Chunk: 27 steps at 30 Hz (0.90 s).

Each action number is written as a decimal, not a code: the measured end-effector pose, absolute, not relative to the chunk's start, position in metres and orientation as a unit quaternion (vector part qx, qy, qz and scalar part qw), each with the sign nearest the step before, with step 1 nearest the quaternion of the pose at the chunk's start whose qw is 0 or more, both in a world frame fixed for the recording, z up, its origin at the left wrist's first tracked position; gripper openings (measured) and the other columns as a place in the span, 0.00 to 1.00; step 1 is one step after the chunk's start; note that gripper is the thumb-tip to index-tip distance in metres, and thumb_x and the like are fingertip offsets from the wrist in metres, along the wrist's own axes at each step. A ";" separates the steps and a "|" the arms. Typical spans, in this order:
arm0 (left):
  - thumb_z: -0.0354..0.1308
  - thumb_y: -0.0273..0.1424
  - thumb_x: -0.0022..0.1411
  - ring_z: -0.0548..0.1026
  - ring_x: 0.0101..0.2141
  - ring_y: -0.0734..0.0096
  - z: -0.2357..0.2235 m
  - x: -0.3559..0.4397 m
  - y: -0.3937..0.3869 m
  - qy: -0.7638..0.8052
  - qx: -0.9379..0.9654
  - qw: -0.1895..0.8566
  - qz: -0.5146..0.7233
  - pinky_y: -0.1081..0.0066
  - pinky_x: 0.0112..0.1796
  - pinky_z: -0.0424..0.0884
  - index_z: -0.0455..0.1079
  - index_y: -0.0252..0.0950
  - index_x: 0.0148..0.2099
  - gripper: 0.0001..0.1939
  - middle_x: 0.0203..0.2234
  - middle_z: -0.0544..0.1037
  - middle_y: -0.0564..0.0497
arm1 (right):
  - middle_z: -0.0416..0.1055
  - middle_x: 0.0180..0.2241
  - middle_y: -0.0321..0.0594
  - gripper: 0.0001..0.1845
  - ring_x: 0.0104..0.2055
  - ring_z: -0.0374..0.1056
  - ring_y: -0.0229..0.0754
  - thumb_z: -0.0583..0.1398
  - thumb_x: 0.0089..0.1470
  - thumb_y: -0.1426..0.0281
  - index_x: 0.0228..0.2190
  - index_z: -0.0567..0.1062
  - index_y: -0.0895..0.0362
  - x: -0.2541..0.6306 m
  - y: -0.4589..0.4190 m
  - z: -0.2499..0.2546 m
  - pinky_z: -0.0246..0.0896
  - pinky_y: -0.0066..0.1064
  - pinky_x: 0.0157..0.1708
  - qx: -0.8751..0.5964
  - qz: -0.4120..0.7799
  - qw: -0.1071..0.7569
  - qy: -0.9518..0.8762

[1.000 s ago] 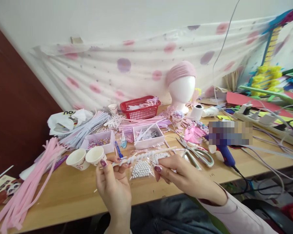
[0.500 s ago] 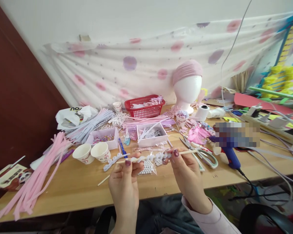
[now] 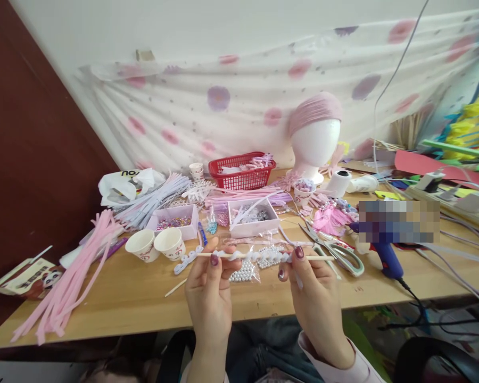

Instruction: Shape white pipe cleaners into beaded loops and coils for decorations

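Note:
My left hand (image 3: 209,295) pinches a thin wooden stick (image 3: 323,258) near its left end. Wound around the stick in coils is a white pipe cleaner (image 3: 247,256), whose loose end trails off to the left. My right hand (image 3: 315,292) grips the stick and the last coil further right. Both hands hold it level above the front edge of the wooden table (image 3: 115,306). A small bag of white pearl beads (image 3: 245,272) lies on the table just behind the stick.
Two paper cups (image 3: 155,246), pink pipe cleaners (image 3: 69,276), two pink boxes of beads (image 3: 249,217), a red basket (image 3: 241,173), scissors (image 3: 341,255), a blue glue gun (image 3: 385,255) with cable, and a foam head with pink band (image 3: 315,135) crowd the table. Cables run along the right.
Both hands have risen and levelled the stick. My right hand has slid to the right along it, and the coils now stretch further along the stick.

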<state>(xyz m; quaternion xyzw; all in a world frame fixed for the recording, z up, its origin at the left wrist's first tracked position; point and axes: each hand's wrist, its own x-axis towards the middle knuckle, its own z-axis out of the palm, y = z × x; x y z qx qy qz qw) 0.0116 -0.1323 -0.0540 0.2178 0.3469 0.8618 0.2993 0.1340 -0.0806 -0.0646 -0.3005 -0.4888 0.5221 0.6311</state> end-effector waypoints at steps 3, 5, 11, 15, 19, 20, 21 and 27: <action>0.69 0.38 0.54 0.81 0.25 0.75 -0.053 0.013 -0.135 0.375 0.219 0.279 0.857 0.78 0.34 0.79 0.80 0.39 0.40 0.12 0.30 0.84 0.50 | 0.70 0.19 0.36 0.21 0.26 0.68 0.40 0.63 0.57 0.55 0.20 0.75 0.56 0.136 -0.082 -0.066 0.62 0.33 0.32 -0.312 0.498 0.635 -0.502; 0.69 0.39 0.54 0.81 0.26 0.75 -0.052 0.013 -0.138 0.384 0.220 0.284 0.851 0.78 0.34 0.78 0.80 0.38 0.40 0.13 0.30 0.84 0.49 | 0.72 0.20 0.36 0.19 0.26 0.68 0.40 0.63 0.58 0.57 0.22 0.76 0.56 0.138 -0.084 -0.067 0.62 0.33 0.32 -0.309 0.476 0.649 -0.507; 0.70 0.40 0.52 0.80 0.23 0.76 -0.050 0.003 -0.145 0.378 0.224 0.373 0.818 0.80 0.29 0.77 0.79 0.36 0.35 0.13 0.32 0.85 0.47 | 0.73 0.20 0.31 0.08 0.28 0.71 0.39 0.65 0.58 0.62 0.31 0.79 0.52 0.146 -0.090 -0.064 0.62 0.32 0.36 -0.274 0.420 0.687 -0.526; 0.70 0.39 0.53 0.82 0.25 0.73 -0.051 0.003 -0.144 0.379 0.228 0.371 0.816 0.78 0.31 0.78 0.79 0.35 0.35 0.13 0.33 0.85 0.47 | 0.71 0.18 0.33 0.15 0.27 0.70 0.40 0.66 0.56 0.59 0.23 0.76 0.54 0.145 -0.091 -0.062 0.62 0.32 0.33 -0.319 0.420 0.681 -0.507; 0.68 0.39 0.55 0.81 0.25 0.71 -0.053 0.014 -0.140 0.392 0.224 0.358 0.817 0.76 0.30 0.78 0.78 0.35 0.35 0.12 0.33 0.84 0.47 | 0.71 0.18 0.36 0.19 0.26 0.70 0.41 0.65 0.55 0.56 0.21 0.75 0.56 0.142 -0.091 -0.064 0.64 0.33 0.31 -0.351 0.434 0.668 -0.493; 0.67 0.40 0.56 0.81 0.25 0.70 -0.054 0.017 -0.140 0.395 0.225 0.362 0.814 0.75 0.30 0.78 0.78 0.35 0.36 0.13 0.33 0.84 0.46 | 0.72 0.19 0.36 0.19 0.26 0.70 0.42 0.65 0.55 0.55 0.21 0.76 0.56 0.141 -0.091 -0.064 0.64 0.33 0.31 -0.353 0.436 0.666 -0.492; 0.66 0.40 0.57 0.82 0.25 0.69 -0.055 0.020 -0.140 0.395 0.228 0.369 0.810 0.74 0.30 0.78 0.78 0.35 0.37 0.13 0.33 0.84 0.46 | 0.72 0.19 0.36 0.19 0.27 0.70 0.43 0.65 0.55 0.55 0.22 0.76 0.56 0.141 -0.091 -0.065 0.64 0.34 0.32 -0.354 0.438 0.664 -0.492; 0.61 0.41 0.62 0.82 0.28 0.64 -0.062 0.034 -0.140 0.375 0.266 0.424 0.781 0.69 0.29 0.78 0.77 0.34 0.43 0.16 0.36 0.84 0.41 | 0.72 0.20 0.37 0.19 0.26 0.70 0.42 0.65 0.55 0.56 0.22 0.76 0.57 0.137 -0.094 -0.067 0.65 0.33 0.31 -0.337 0.456 0.656 -0.499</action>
